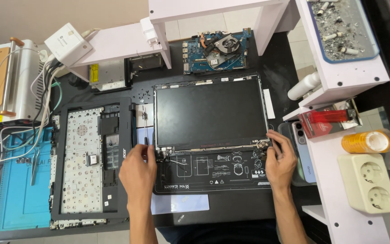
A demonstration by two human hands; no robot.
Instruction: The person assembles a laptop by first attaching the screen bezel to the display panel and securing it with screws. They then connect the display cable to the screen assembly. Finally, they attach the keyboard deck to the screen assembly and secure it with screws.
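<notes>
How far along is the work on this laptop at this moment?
Done: the motherboard lies out on the desk, and the keyboard frame lies stripped, underside up. In hand: the left hand and right hand grip the lower corners of the screen panel, at its hinges. Left: the parts lie separate, nothing joined.

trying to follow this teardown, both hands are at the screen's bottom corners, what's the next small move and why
Probably lift the screen panel slightly off the black mat: the left hand and right hand each grip a hinge corner, and nothing lies on the panel.
</notes>
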